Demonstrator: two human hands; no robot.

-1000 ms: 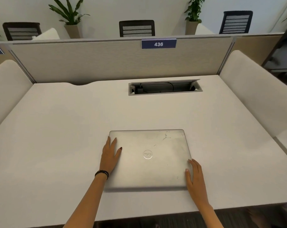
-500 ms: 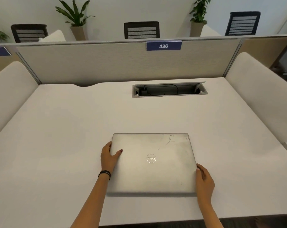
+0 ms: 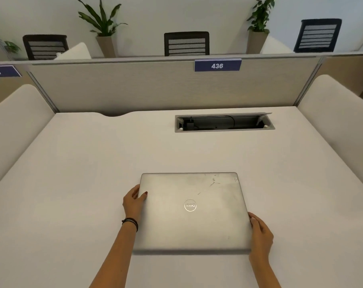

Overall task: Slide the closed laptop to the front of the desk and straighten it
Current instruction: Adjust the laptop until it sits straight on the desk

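Observation:
A closed silver laptop (image 3: 197,221) lies flat on the white desk (image 3: 72,183), near the front, its edges square to the desk. My left hand (image 3: 133,201) grips its left edge near the far corner, thumb on the lid. My right hand (image 3: 260,233) holds its right edge near the front corner, fingers curled against the side. A dark band sits on my left wrist.
An open cable tray (image 3: 224,123) is set into the desk at the back right. A beige partition (image 3: 134,88) with a "436" sign (image 3: 217,65) closes the far side, and padded side panels (image 3: 338,125) flank the desk. Chairs and potted plants stand beyond.
Both hands shifted from lying flat on the lid to gripping the laptop's side edges. The laptop's skew has gone and it now sits straight. The view tilted up slightly.

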